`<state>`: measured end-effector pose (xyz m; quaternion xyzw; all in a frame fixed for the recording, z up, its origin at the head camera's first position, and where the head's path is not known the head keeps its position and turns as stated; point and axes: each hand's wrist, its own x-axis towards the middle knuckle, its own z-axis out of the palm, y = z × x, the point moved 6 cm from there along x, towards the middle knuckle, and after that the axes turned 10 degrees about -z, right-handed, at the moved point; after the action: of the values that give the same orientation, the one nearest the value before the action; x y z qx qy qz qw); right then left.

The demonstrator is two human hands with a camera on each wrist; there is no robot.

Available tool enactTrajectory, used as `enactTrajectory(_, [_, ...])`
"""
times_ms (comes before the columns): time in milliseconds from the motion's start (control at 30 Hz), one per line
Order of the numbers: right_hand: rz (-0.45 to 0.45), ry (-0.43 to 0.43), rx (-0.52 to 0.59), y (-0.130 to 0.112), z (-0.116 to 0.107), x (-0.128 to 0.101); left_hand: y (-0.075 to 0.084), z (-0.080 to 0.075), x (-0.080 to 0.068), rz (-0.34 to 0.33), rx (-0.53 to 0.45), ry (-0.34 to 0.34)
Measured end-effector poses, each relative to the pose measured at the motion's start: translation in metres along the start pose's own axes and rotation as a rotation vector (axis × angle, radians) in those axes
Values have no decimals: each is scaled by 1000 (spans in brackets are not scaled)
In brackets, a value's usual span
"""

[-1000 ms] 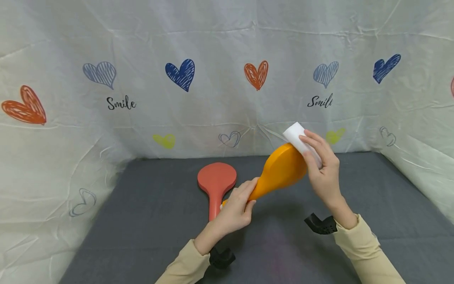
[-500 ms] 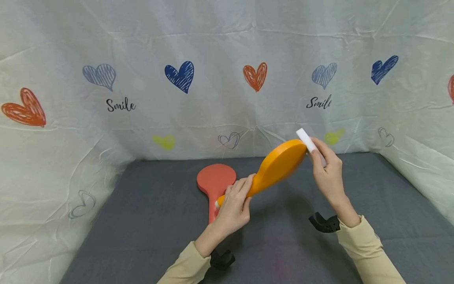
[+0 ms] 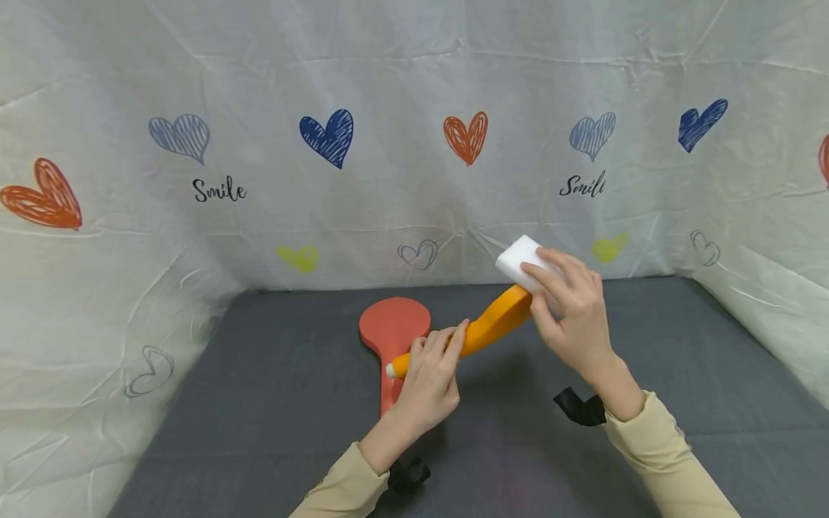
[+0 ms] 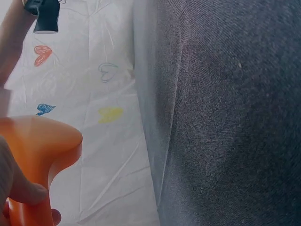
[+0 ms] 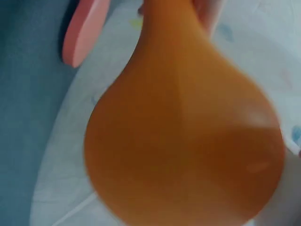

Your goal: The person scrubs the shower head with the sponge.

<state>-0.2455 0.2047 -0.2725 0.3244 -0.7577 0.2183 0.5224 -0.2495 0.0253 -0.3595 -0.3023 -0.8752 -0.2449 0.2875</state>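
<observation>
My left hand (image 3: 430, 374) grips the handle of an orange paddle (image 3: 492, 324) and holds it slanted above the grey table, its round head up to the right. My right hand (image 3: 570, 309) holds a white sponge block (image 3: 521, 257) against the top of that head. The left wrist view shows the orange paddle (image 4: 37, 155) close up, with my fingertips (image 4: 23, 190) on its neck. The orange paddle (image 5: 188, 136) fills the blurred right wrist view. A red paddle (image 3: 393, 334) lies flat on the table behind my left hand.
The grey table (image 3: 272, 403) is walled on three sides by a white cloth (image 3: 401, 144) printed with hearts and the word Smile. The red paddle (image 5: 84, 33) also appears in the right wrist view.
The orange paddle has tilted lower and turned edge-on. My right hand has brought the white sponge from the head's far edge over onto its top, moving left.
</observation>
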Motion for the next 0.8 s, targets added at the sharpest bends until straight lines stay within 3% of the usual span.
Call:
enactTrajectory(133, [160, 18, -1, 20, -3, -8, -1, -2, -1, -18, 8, 14])
enactTrajectory(233, [149, 3, -43, 16, -2, -9, -1, -3, 0, -25, 19, 18])
enactTrajectory(367, [-39, -57, -147, -14, 12, -7, 0, -3, 0, -17, 73, 37])
enactTrajectory(500, [-286, -188, -260, -48, 36, -13, 3, -4, 0, -9, 128, 69])
enactTrajectory(567, [-351, -220, -291, -56, 42, -17, 5, -5, 0, -4, 156, 83])
enactTrajectory(633, [-348, -208, -320, -55, 41, -17, 6, -5, 0, -2, 177, 93])
enactTrajectory(800, [-189, -101, -362, -37, 26, -8, 8, -4, -1, 5, 203, 102])
